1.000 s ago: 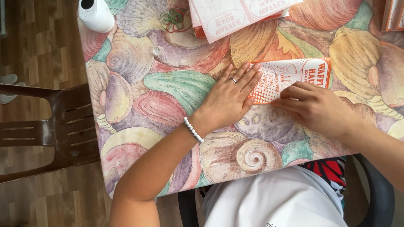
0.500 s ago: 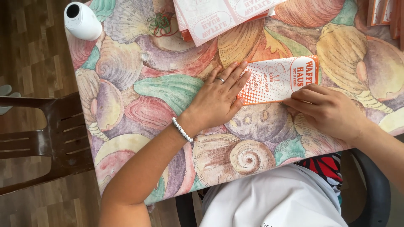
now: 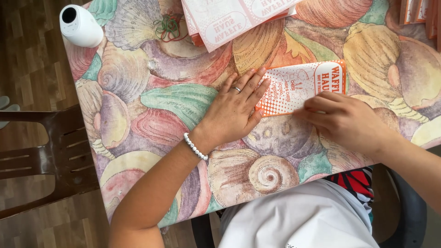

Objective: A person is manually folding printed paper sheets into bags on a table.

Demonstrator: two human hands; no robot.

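Left hand point(image 3: 234, 110) is lying flat, palm down, on the shell-patterned tablecloth point(image 3: 151, 105), fingers stretched straight and slightly spread, tips pinning the left end of the orange-and-white printed paper bag point(image 3: 298, 87); a ring is showing on one finger, a white bead bracelet point(image 3: 195, 147) at the wrist. Right hand point(image 3: 344, 119) is resting at about 4 o'clock of the bag, fingers curled together and pressing down along the bag's near long edge. The bag itself is lying flat, just right of table centre, long axis running 9 to 3 o'clock, held down rather than gripped by either hand. Judged step: flattening or creasing the bag's near edge, one hand anchoring, the other running the fold. The next move appears to call for firm, even pressure along that edge while the anchoring fingers keep the sheet from sliding on the slick cloth. At 12 o'clock a stack of flat printed paper sheets point(image 3: 229, 18) is overhanging the far table edge; green and red rubber bands point(image 3: 167, 28) are lying just left of it. A small white cylindrical device point(image 3: 80, 25) is standing at 10 o'clock on the table corner. A brown plastic chair point(image 3: 41, 156) is sitting at 8 o'clock, off the table.
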